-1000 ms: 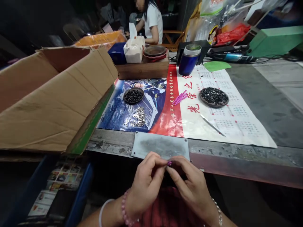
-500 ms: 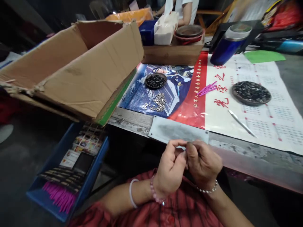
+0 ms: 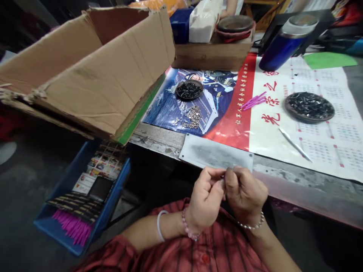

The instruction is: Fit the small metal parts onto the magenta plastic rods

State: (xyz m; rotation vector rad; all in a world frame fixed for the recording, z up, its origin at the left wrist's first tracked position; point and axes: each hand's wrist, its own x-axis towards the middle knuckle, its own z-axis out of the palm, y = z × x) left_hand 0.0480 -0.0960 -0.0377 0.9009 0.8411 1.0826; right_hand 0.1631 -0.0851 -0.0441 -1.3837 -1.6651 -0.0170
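Observation:
My left hand [image 3: 206, 200] and my right hand [image 3: 246, 196] meet in front of my body, just off the table edge. Both are closed, thumbs and fingertips pinched together; whatever they hold is hidden between the fingers. Right beyond them a grey metal plate [image 3: 198, 149] lies at the table edge. On the printed poster [image 3: 159, 113] there is a loose pile of small metal beads or nuts [image 3: 193, 116]. Behind it stands a round dish of small black pieces [image 3: 189, 90]. Farther right are several pink sticks [image 3: 254, 101], a second dish of black pieces [image 3: 309, 107] and a pointed white tool [image 3: 295, 144].
A large open cardboard box [image 3: 107, 79] occupies the left, with a blue bin [image 3: 106, 219] of pink sticks and cards below it. At the back are a wooden box [image 3: 207, 56], a tissue pack [image 3: 202, 24], a tilted blue tumbler [image 3: 283, 47] and a green sheet [image 3: 330, 60].
The camera view has shifted slightly, so the table items sit a little higher and farther right. My hands stay pinched together in nearly the same pose.

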